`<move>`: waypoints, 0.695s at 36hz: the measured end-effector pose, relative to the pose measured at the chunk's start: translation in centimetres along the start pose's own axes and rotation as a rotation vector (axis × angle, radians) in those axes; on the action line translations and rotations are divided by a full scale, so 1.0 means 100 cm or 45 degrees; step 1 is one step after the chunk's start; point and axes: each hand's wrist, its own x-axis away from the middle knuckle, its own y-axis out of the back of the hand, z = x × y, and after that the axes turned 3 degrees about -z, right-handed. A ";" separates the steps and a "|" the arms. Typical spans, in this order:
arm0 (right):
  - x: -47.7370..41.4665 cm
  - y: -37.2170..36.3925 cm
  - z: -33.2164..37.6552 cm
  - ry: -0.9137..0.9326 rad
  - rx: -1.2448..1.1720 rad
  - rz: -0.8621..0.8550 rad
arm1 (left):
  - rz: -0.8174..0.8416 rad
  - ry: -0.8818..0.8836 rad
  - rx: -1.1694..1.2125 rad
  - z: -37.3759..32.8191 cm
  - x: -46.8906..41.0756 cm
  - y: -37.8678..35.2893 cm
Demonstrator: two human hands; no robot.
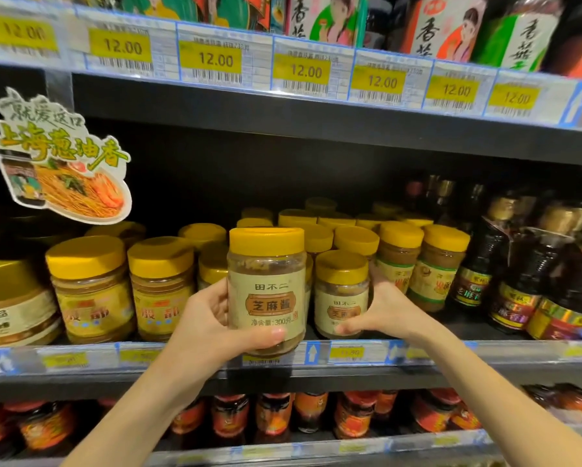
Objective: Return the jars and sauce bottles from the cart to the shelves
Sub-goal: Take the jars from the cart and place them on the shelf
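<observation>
Held upright by the left grip (209,318), clamped round the lower half of the sesame-paste jar (267,291), thumb across the front under the label, fingers behind. Poised just in front of the middle shelf (535,352), at its near edge, not yet set down. To the right, clasped by the right grip (384,311), a matching jar (342,294) standing on that shelf: thumb low on its front, fingers up its right side. Cannot tell whether shifting it or only steadying it.

Judged fairly heavy for its size, since seemingly filled with dense paste. Probably rigid clear plastic or glass, cannot tell which; best treated as breakable. Smooth wall and glossy label, so likely slippery under a loose hold. Wide yellow lid (266,241) useful as a stop against sliding, but not to be trusted for lifting. Best taken round the body, below the shoulder, with the base kept level.

Flanked by more yellow-lidded jars (91,288) to the left and dark sauce bottles (478,264) to the right, all packed close. Little spare room, so likely to knock neighbours if pushed in at a tilt.
</observation>
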 end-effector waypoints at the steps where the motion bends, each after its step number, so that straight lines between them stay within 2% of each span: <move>1: -0.001 -0.001 -0.001 0.000 0.015 0.016 | 0.004 -0.002 0.008 0.001 0.000 0.001; 5: -0.005 -0.003 -0.005 -0.019 0.041 0.068 | 0.006 0.003 0.029 0.006 0.002 0.005; 25: -0.004 -0.005 0.002 -0.071 0.047 0.032 | 0.077 0.034 0.011 0.005 0.006 -0.005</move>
